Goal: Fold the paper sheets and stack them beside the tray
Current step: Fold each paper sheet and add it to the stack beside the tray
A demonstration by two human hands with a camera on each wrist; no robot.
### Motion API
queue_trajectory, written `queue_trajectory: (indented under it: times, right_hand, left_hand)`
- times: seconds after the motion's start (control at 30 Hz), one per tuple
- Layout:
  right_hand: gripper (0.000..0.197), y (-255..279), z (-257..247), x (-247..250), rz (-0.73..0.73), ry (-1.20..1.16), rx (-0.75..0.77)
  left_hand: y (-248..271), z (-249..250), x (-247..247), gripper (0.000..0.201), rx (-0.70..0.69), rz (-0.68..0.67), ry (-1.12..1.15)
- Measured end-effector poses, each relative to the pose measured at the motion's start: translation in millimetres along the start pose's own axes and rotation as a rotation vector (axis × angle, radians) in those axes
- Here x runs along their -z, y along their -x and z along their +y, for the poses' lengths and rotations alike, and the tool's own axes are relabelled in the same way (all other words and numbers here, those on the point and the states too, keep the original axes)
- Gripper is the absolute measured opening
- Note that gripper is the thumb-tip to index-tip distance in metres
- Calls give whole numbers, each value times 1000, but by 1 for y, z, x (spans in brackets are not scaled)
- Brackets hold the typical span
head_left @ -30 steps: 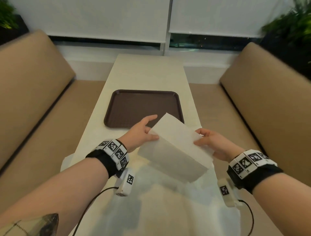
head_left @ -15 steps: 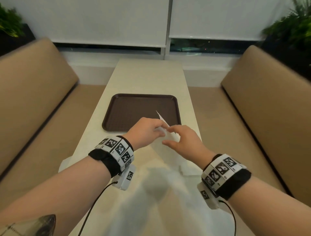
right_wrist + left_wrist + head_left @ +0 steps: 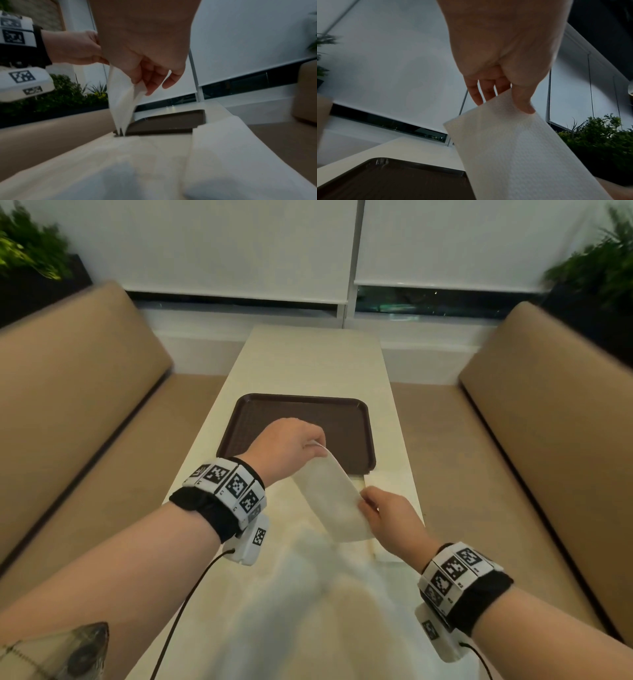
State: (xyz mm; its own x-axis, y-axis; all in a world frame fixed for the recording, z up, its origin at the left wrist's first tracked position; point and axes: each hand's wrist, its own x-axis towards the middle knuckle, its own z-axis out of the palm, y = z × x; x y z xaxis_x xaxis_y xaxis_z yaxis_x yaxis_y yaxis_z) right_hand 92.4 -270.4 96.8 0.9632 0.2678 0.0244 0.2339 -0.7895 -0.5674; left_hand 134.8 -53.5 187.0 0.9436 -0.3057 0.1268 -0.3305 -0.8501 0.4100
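White, limp embossed paper sheet (image 3: 334, 501) hangs light and floppy, best held at corners, pinched by left hand (image 3: 286, 450) and right hand (image 3: 388, 517).

Cream table (image 3: 308, 361) bearing brown tray (image 3: 346, 422), paper sheets (image 3: 390, 484)

The paper sheet (image 3: 522, 155) looks matt and finely embossed; the brown tray (image 3: 349, 422) looks textured plastic.

white paper sheet (image 3: 330, 501), dark brown tray (image 3: 356, 419)
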Motion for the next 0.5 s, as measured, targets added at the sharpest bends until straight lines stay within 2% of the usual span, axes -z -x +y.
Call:
queue_trajectory:
  times: [0.07, 0.2, 0.23, 0.3, 0.33, 0.37, 0.43, 0.5]
  right_hand:
    - [16, 10, 14, -5, -69, -18, -63]
    - [22, 19, 40, -2, -304, 49, -217]
    - [22, 18, 43, 3, -283, 75, -248]
    - [24, 15, 39, 17, -33, 4, -281]
    - [28, 13, 33, 23, 84, -70, -251]
    - [36, 10, 24, 28, 141, -136, -183]
    - [49, 7, 5, 29, 86, -166, -67]
    - [37, 4, -7, 24, 52, -134, -16]
  left_hand:
    - [-1, -2, 3, 14, 47, -22, 48]
    - [-7, -3, 5, 14, -7, -46, 8]
    - [-9, -3, 6, 14, -23, -47, 9]
    - [-12, 0, 7, 13, -59, -61, 14]
    - [-14, 4, 7, 12, -80, -84, 6]
    - [-17, 8, 6, 12, -97, -115, -8]
    - [-22, 18, 4, 12, -146, -164, -39]
    - [-29, 28, 2, 13, -209, -174, -70]
